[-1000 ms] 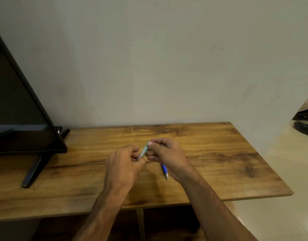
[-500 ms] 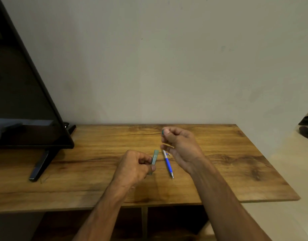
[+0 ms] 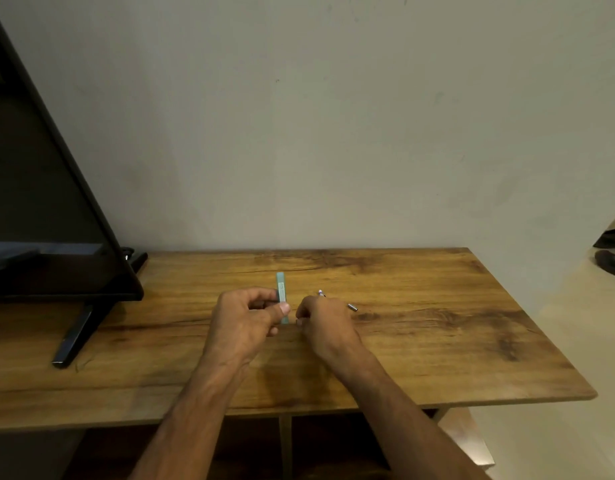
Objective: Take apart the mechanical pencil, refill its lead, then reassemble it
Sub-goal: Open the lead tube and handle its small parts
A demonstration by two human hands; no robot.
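My left hand (image 3: pixel 245 318) pinches a slim teal lead case (image 3: pixel 282 289) and holds it upright over the middle of the wooden table (image 3: pixel 437 341). My right hand (image 3: pixel 325 325) rests low on the table just right of the case, fingers curled and pinched together. It covers most of the mechanical pencil (image 3: pixel 320 292); only the pencil's far end pokes out behind the knuckles. What the right fingers hold is hidden. A small grey metal piece (image 3: pixel 352 307) lies on the table just right of that hand.
A black flat screen (image 3: pixel 39 209) on a black stand (image 3: pixel 74 336) fills the table's left end. A plain wall rises right behind the table. Dark shoes (image 3: pixel 612 258) lie on the tiled floor past the right edge.
My right hand has dropped from above the table down onto the pencil. The left hand has turned the lead case more upright. The small grey piece now shows beside the right hand.
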